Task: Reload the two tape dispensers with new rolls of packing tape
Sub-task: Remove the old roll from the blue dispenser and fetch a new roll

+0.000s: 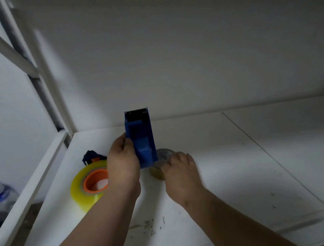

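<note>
Left grip holds the blue tape dispenser upright; right grip lies on a roll just beside its base.

The left hand (122, 161) is wrapped around the side of the blue tape dispenser (140, 138), fingers pressed on its body, so the dispenser's long axis stands nearly vertical with the serrated cutter at the top, away from the person. The right hand (181, 172) reaches in low from the right, fingers curled over a pale, blurred tape roll (160, 163) lying flat on the white bench (229, 166); whether it pinches the roll or only rests on it I cannot tell. That roll touches or nearly touches the dispenser's lower end, to its right, so the right hand is nearer. Left of the left wrist lies a yellow tape roll with an orange core (88, 186), and behind it a second, dark dispenser (92, 157), both untouched.
</note>
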Tool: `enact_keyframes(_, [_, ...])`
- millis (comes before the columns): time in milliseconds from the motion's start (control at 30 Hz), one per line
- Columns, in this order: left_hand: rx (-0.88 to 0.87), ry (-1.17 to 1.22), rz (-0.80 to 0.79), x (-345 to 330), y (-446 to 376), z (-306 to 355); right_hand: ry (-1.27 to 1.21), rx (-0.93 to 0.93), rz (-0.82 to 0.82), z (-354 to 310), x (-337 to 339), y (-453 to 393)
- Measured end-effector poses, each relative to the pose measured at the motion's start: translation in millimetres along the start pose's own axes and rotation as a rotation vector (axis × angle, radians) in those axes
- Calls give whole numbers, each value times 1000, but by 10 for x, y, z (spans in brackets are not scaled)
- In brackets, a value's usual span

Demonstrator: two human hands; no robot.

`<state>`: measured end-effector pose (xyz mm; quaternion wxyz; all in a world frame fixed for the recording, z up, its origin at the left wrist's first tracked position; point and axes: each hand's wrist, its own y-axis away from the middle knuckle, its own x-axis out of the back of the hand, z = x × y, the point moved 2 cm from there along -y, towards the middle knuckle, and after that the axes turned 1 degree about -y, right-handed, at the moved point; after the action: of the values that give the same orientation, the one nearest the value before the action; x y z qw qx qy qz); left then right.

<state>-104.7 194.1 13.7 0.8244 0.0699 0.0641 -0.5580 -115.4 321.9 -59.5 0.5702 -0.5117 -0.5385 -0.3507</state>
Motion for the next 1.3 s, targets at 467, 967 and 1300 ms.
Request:
enact_keyframes(467, [-13, -85, -206, -793, 301, -80, -674, -346, 406, 895, 489, 227])
enact_keyframes(967, [156, -70, -603, -3705, 2143, -830, -798, -687, 480, 3791, 1268, 1960])
enact_keyframes(1300, [255, -114, -680, -4998, 2500, -1064, -753, -858, 457, 5181, 1308, 2176])
